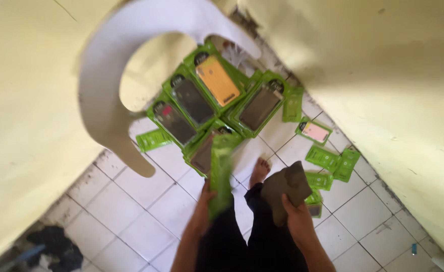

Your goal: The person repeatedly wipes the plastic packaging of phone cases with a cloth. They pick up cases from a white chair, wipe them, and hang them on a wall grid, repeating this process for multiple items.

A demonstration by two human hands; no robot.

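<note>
A flat green plastic-and-card package (221,174), blurred by motion, is held upright in the left hand (201,211), above the white tiled floor (131,201) and just in front of the pile of like packages. The fingers of that hand are wrapped about its lower end, though the blur hides how tightly. It is judged light, thin and fairly stiff, with a smooth, somewhat slippery face; a pinch along a long edge or at the lower end is likely to serve, and bending should be avoided since a slim case sits inside.

A dark grey-brown soft case or cloth-like piece (285,189) is gripped in the right hand (297,216), fingers closed over its lower edge. It appears limp and light, and is likely safe to hold anywhere.

Beyond, about 5 larger green packages with dark and orange phone cases (209,95) are stacked fanwise on the floor, partly under a white plastic chair (106,75). Smaller green packages (328,161) are scattered to the right, near the pale yellow wall (408,100). A bare foot (258,171) is seen between the hands.
</note>
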